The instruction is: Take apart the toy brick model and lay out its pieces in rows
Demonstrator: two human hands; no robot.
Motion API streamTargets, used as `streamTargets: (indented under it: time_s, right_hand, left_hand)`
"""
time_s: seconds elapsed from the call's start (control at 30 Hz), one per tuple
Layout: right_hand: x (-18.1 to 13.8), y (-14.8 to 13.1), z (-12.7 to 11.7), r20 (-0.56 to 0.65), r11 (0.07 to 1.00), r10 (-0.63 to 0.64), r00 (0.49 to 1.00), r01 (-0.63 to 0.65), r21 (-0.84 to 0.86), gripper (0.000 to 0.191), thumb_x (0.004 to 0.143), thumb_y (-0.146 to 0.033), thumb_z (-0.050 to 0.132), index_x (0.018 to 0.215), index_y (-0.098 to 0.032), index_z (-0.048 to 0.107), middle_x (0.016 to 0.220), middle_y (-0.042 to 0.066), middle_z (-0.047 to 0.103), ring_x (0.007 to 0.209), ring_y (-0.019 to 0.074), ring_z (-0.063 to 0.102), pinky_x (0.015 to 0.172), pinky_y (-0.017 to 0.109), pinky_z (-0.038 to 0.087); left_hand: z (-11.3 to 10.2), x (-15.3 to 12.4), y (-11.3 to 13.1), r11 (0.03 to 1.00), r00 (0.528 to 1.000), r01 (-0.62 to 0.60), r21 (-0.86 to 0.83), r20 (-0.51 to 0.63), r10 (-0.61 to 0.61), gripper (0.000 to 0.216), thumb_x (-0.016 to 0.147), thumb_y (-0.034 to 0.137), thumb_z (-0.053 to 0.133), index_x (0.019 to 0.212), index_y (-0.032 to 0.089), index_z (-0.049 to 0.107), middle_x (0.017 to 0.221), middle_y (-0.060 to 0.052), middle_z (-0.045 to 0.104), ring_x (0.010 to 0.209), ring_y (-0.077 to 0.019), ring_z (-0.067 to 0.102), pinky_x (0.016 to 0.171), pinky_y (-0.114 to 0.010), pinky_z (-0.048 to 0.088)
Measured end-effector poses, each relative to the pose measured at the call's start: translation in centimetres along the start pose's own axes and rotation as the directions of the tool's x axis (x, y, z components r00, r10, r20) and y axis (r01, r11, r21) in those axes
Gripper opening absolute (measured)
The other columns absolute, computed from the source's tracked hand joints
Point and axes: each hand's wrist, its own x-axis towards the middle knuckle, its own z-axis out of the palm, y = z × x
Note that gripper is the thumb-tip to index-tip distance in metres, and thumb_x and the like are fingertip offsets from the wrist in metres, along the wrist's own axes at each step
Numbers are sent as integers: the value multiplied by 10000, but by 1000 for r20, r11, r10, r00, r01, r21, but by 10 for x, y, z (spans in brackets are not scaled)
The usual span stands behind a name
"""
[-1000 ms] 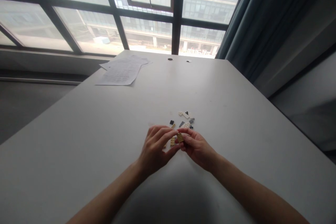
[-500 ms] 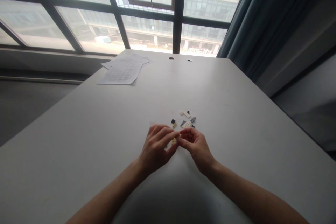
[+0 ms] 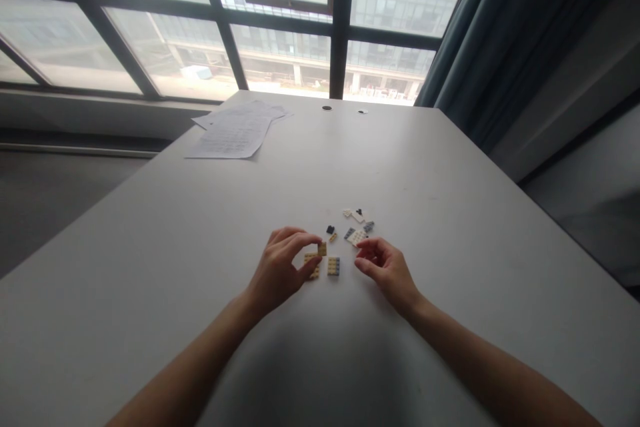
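From where I stand in the room, the left hand [image 3: 283, 268] pinches a small tan brick [image 3: 322, 249] between the tips of thumb and index finger. The brick sits at the far right end of that grip, most of its face exposed between the two digits. Just below it in view, a tan studded plate [image 3: 313, 272] is partly covered by the left thumb; whether the thumb touches it, I cannot tell. To the right of that plate, and apart from it, a tan-and-grey studded block [image 3: 333, 266] lies on the white table [image 3: 320, 373], between the two hands. The right hand [image 3: 384, 271] is well apart from the pinched brick, its fingers curled and its thumb spread from the index fingertip, with a visible gap between. Beyond the right fingertips, on the far side, lie a white studded plate [image 3: 357, 237] and a grey piece [image 3: 349, 233] beside it. Farther left, a black piece [image 3: 331, 229] lies next to a small yellow piece [image 3: 333, 237]. Printed sheets [image 3: 233, 133] lie at the table's far left.
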Motion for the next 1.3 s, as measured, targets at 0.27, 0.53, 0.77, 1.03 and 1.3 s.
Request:
streamTargets:
  time_s: [0.27, 0.53, 0.77, 1.03, 1.3]
  right_hand:
    - [-4, 0, -25, -18, 953, -85, 996, 76, -292, 207, 759, -257, 676, 955, -203, 635, 798, -4, 625, 676, 130, 513, 623, 259, 424]
    - [-6, 7, -38, 92, 748, -269, 959, 268, -607, 172, 786, -162, 644, 952, -209, 634, 896, 29, 633, 799, 181, 550, 667, 294, 456]
    - [-5, 12, -40, 252, 534, -409, 877, 454, -713, 159, 823, -166, 626, 978, -201, 625, 974, 66, 650, 946, 241, 548, 857, 397, 447]
    - [-8, 16, -41, 260, 512, -458, 850, 491, -705, 120, 839, -182, 614, 956, -199, 632, 942, 63, 650, 912, 230, 548, 834, 387, 452]
    - [-12, 16, -34, 292, 519, -439, 850, 505, -689, 121, 846, -196, 598, 959, -208, 637, 953, 69, 659, 918, 231, 550, 845, 396, 448]
  left_hand:
    - [2, 0, -1, 1000, 1000, -2, -10, 18, 2, 157, 821, 248, 661, 968, 205, 628, 943, -50, 690, 899, -189, 607, 868, -362, 442]
    - [5, -3, -1, 1000, 998, -23, -11, 56, 24, 199, 806, 273, 682, 985, 201, 633, 940, -61, 685, 888, -198, 607, 850, -371, 448]
    - [5, -3, -2, 1000, 999, -18, 3, 48, 18, 202, 803, 280, 689, 984, 208, 636, 936, -61, 684, 884, -202, 606, 844, -373, 452]
    - [1, -2, 5, 995, 989, -102, -5, 111, 102, 124, 828, 249, 661, 942, 219, 623, 931, -27, 712, 859, -174, 622, 861, -359, 424]
    - [-8, -29, 30, 969, 926, -243, 34, 305, 221, 89, 878, 186, 571, 919, 235, 632, 949, 5, 717, 863, -158, 609, 840, -340, 389]
